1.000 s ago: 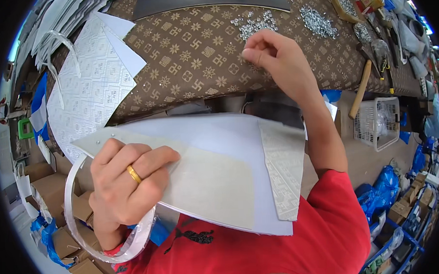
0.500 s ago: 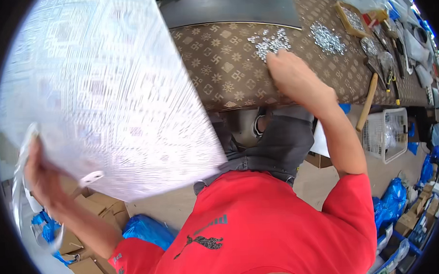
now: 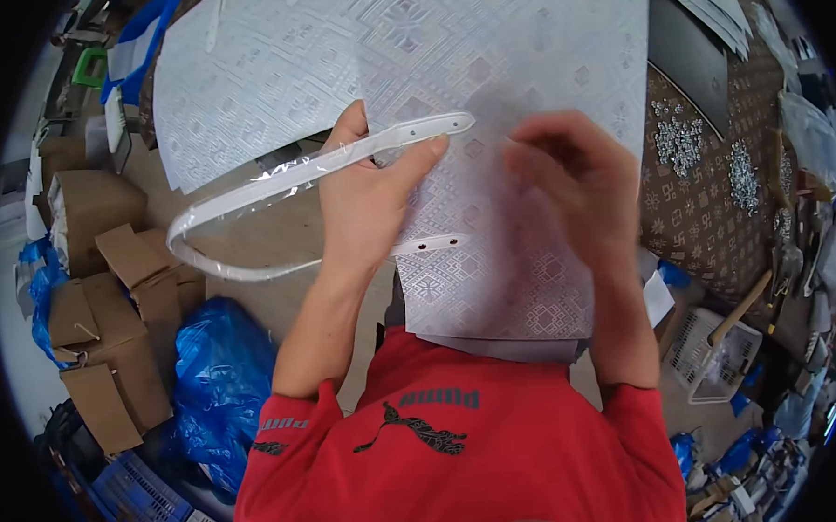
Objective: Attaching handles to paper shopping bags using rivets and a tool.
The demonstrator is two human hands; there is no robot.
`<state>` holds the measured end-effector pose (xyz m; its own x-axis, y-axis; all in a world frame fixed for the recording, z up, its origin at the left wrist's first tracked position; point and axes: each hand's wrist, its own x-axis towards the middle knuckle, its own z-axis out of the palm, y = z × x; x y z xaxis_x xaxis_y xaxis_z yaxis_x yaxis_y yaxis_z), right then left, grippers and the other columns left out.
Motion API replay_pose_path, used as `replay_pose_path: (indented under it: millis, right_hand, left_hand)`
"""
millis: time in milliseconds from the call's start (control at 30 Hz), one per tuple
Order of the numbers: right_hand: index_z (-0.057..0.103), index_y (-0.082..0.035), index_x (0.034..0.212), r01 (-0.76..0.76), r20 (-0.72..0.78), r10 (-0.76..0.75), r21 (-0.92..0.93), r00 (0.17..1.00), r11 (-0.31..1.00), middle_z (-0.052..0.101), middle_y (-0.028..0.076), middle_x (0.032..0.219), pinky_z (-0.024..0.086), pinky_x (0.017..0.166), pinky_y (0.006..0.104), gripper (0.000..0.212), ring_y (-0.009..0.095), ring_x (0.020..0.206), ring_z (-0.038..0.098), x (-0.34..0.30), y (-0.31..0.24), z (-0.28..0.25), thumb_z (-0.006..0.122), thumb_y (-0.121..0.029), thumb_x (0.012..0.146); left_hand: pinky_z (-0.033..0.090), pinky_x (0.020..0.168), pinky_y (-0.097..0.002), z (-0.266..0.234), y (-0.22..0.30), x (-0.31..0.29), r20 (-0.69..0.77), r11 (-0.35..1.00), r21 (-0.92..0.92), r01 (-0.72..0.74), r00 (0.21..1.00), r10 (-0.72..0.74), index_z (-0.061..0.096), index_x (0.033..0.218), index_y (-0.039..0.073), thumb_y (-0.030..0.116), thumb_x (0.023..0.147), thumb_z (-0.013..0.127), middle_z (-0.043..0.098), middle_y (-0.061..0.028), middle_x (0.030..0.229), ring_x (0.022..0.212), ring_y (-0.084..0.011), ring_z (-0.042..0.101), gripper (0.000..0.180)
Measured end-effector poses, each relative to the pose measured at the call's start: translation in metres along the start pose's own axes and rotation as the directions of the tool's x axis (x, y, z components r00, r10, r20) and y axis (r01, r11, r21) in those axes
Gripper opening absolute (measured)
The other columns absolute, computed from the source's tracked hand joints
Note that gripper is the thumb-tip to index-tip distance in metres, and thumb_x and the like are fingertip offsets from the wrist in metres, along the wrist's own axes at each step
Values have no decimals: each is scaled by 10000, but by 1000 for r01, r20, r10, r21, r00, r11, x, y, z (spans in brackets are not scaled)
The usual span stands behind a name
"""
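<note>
Our left hand [image 3: 369,202] clamps strap [image 3: 339,157] and sheet [image 3: 511,52]; we cannot tell whether our blurred right hand [image 3: 584,181] grips anything.

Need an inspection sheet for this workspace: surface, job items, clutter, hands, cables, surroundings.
Surface: brown patterned cloth, two piles of small shiny pieces on it.
Job items: white embossed panel in front of the person; white strap, end over the panel, partly wrapped in clear film.
Clutter: wooden handle reaching over a white basket.
Hands: left hand grips panel and strap, thumb on strap; right hand blurred over panel, hold unclear.
Cables: none clearly seen.
Surroundings: cardboard boxes, blue plastic bag at left.
</note>
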<state>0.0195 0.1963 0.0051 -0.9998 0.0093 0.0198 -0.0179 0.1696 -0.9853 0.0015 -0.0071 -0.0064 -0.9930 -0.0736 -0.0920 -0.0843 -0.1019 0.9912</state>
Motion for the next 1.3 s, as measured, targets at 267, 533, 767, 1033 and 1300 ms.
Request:
replay_pose_path:
  millis: [267, 533, 767, 1033, 1300]
  right_hand:
    - [702, -28, 947, 281, -21, -294, -234, 956, 931, 601, -4, 844, 491, 725, 227, 163, 92, 804, 601, 21, 16, 34, 729, 100, 849]
    - [587, -42, 932, 82, -170, -118, -203, 978, 976, 569, -2, 828, 478, 687, 240, 229, 93, 770, 583, 23, 10, 45, 734, 99, 827]
    - [728, -44, 1069, 74, -193, -131, -279, 972, 957, 726, 21, 928, 521, 792, 243, 144, 88, 846, 661, 14, 2, -68, 716, -20, 928]
    - [723, 8, 1027, -41, -99, -75, -833, 992, 552, 715, 91, 931, 511, 824, 303, 160, 181, 875, 666, 51, 35, -182, 697, -92, 905]
    - [634, -25, 1037, -10, -223, -161, -614, 962, 789, 585, -11, 842, 459, 750, 279, 107, 100, 802, 526, 60, 27, -161, 635, -131, 1023]
  left_hand:
    - [498, 728, -243, 3, -8, -5, 2, 999, 39, -28, 1000, 28, 657, 1003, 11, 37, 848, 814, 692, -14, 931, 829, -66, 601, 222]
    - [505, 714, -257, -5, -14, -6, 60, 924, 343, -171, 985, 160, 672, 1044, -2, 42, 854, 812, 686, -12, 912, 805, -83, 604, 241]
    - [503, 974, -307, -18, -19, 10, -62, 994, -7, 113, 992, -113, 640, 1255, -34, 4, 850, 796, 709, -113, 1155, 1061, -186, 662, 435]
    - [511, 970, -319, -32, -39, 7, -81, 966, -144, 213, 971, -226, 578, 1308, -23, 31, 808, 836, 697, -119, 1174, 1078, -206, 661, 566]
    - [511, 810, -322, -41, -31, 5, -8, 994, -68, 88, 996, -89, 650, 1013, -21, 205, 818, 827, 693, -95, 988, 887, -157, 613, 347]
